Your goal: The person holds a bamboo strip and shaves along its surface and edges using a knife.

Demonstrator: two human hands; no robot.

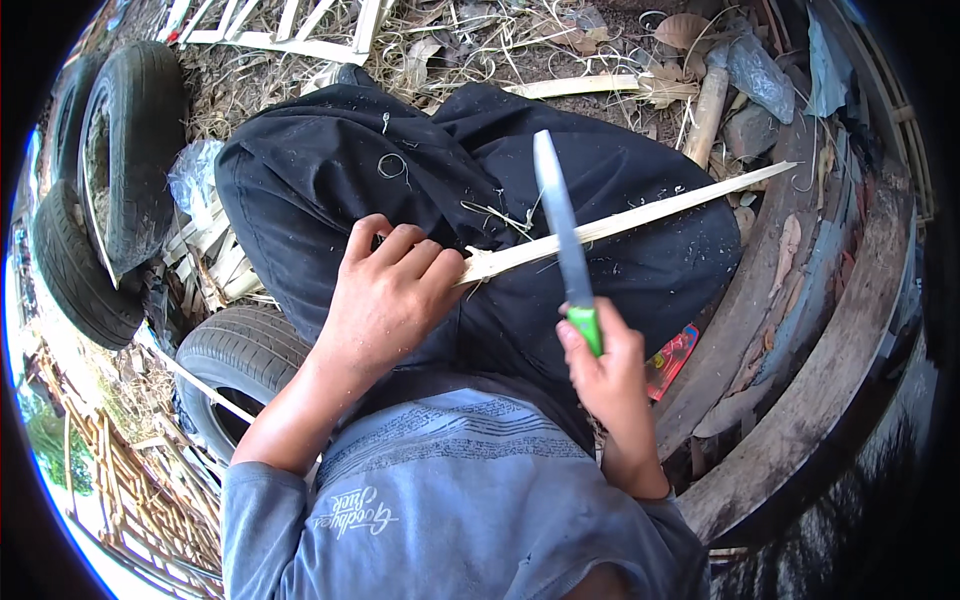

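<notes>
Knife blade (558, 210), slightly blurred, crosses in front of a pale strip (680, 206); whether they touch I cannot tell. The right hand's (610, 368) grip is closed around the green handle (585, 329), hiding its lower end. The left hand's (398, 288) grip holds the strip's near end, concealing it, above dark trousers (320, 180). The left forearm (305, 400) partly covers a tire (245, 340).

Our left grip (405, 285) clasps one end of a pale strip (650, 212), which points between two and three o'clock across dark trousers (300, 180). Our right grip (605, 355) holds a green-handled knife (567, 240), its blade (551, 175) over the strip and aimed just short of twelve; we cannot tell whether they touch. We see tires (145, 150) around nine o'clock, crumpled clear plastic (760, 75) near two, a weathered plank (810, 420) near four.
</notes>
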